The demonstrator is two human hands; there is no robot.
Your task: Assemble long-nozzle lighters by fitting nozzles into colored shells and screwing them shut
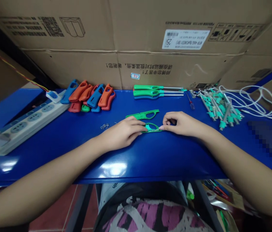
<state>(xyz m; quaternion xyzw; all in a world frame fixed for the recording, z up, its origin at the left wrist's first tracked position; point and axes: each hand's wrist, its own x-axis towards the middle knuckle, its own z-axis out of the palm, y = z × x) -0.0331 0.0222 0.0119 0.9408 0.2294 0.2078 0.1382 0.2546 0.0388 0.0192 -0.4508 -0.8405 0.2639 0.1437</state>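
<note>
My left hand presses its closed fingertips onto the left part of a green lighter shell half lying on the blue table. A teal piece, looking like a trigger, sits within this half. At the right end of the shell, the thumb and fingers of my right hand are pinched together. Whatever is between those fingertips is too small to make out. Just behind both hands lies another green lighter shell half. Several small screws are scattered left of my left hand.
Orange and blue lighter handles are piled back left, beside a white power strip. Long green lighters lie at the back, near a small screwdriver. Metal tubes with teal parts and white cable occupy the right. Cardboard stands behind.
</note>
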